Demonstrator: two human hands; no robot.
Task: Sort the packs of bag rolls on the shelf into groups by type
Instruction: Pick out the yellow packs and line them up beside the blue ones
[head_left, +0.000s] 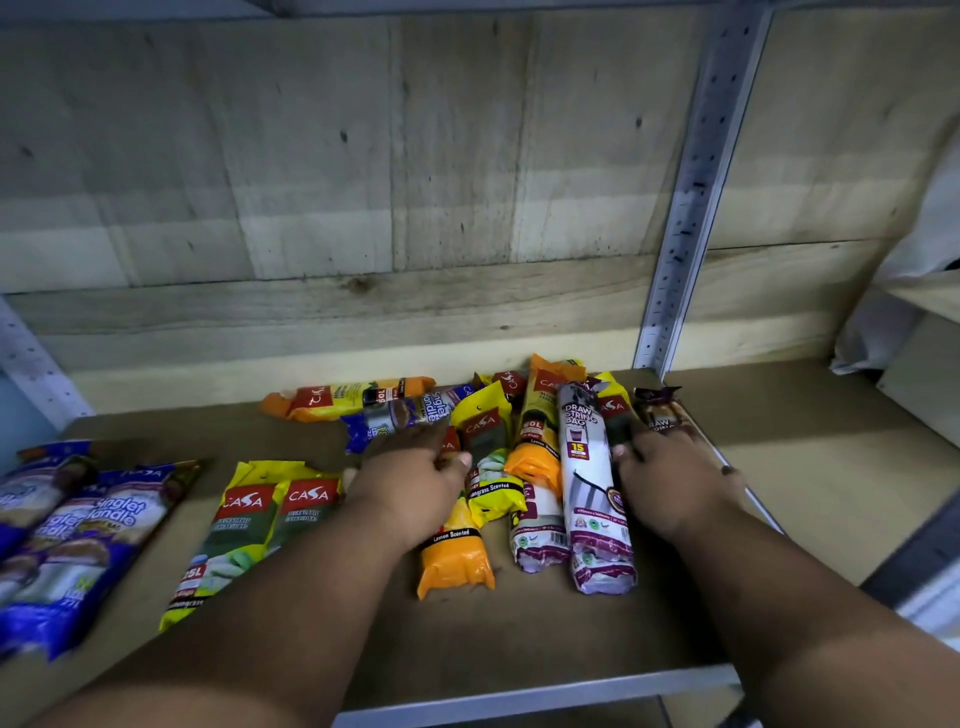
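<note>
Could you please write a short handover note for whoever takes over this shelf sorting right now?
Left hand grips an orange lemon pack in the mixed pile.
Right hand rests beside the white drawstring roll; whether it grips anything is unclear.
Done: blue singlet packs grouped far left; two yellow-green packs beside them.
Left: sort the pile, plus the orange pack and blue pack behind.

- I take this for a shop stockroom or store aisle.
- Slotted metal uprights (696, 208) carry a board shelf (519, 639).
- Branded retail packs (597, 488) of bags lie on it, several of each kind.
- Rough plank backing (363, 156) behind.
</note>
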